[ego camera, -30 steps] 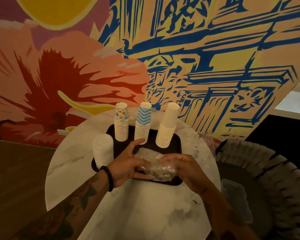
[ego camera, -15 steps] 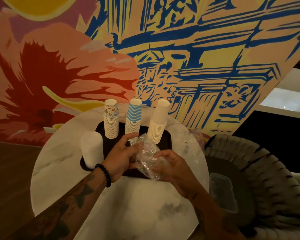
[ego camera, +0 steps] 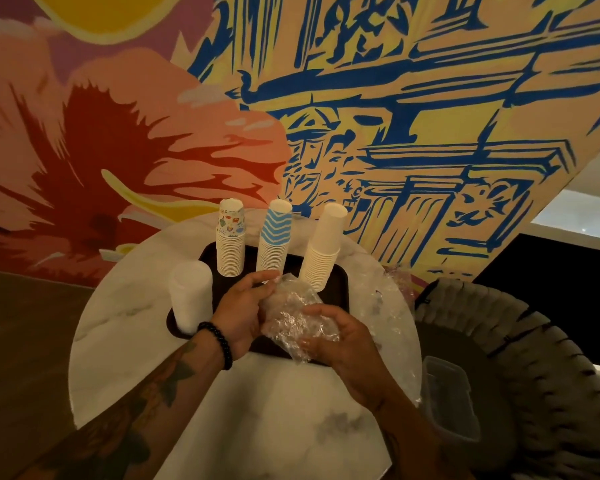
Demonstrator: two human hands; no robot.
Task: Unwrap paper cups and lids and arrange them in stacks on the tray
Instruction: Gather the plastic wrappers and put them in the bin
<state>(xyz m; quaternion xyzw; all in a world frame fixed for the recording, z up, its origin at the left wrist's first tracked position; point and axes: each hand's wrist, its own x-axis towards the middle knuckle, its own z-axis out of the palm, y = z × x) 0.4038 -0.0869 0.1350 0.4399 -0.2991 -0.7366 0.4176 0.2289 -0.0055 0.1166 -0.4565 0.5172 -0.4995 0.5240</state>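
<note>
On the dark tray [ego camera: 338,286], a white lid stack [ego camera: 190,296] stands near left, with three cup stacks [ego camera: 274,239] along the far side. The left hand [ego camera: 239,310] seems to pinch crumpled clear wrap [ego camera: 291,315] over the near edge. The right hand [ego camera: 342,339] curls its fingers round the wrap.

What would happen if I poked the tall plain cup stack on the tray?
It would probably tip: the plain cup stack is tall, narrow and appears to lean right. It likely feels light, being thin paper cups. The nested cups might slide apart and scatter over the tray.
</note>
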